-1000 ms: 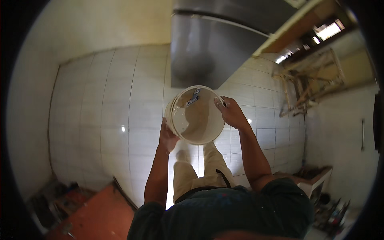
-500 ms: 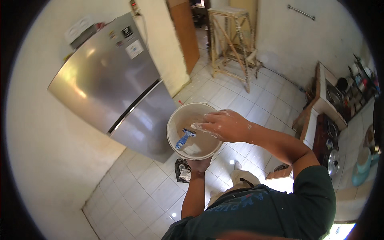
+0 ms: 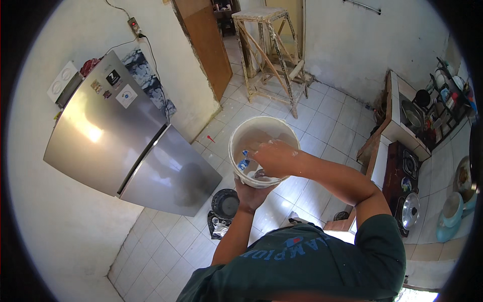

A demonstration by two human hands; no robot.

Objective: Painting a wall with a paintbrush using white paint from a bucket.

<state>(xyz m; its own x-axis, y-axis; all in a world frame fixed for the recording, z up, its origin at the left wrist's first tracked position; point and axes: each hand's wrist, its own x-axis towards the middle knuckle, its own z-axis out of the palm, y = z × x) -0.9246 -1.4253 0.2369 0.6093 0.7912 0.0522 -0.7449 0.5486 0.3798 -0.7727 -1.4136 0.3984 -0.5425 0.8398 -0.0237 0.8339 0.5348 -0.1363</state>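
Observation:
A white plastic bucket (image 3: 232, 146) is held up in front of me, its inside coated with pale residue. My left hand (image 3: 250, 195) grips it from below at the near side, fingers partly hidden beneath the base. My right hand (image 3: 275, 158), smeared with white, reaches inside over the rim, its fingers curled downward. Whatever those fingers close on is hidden by the hand. Right beside them, against the inner left wall, leans a small blue-handled tool (image 3: 243, 164) with white smears; its working end is not clear.
A silver fridge (image 3: 126, 131) stands at the left. On the tiled floor sit a black basin (image 3: 225, 203) and a black plastic bag (image 3: 217, 227). A paint-spattered wooden stand (image 3: 269, 55) stands at the back, and a gas stove (image 3: 405, 176) lies on the right counter.
My right hand has gone down deeper into the bucket. The bucket has shifted right in view, and the blue-handled tool sits more upright. The view has turned, showing the black basin.

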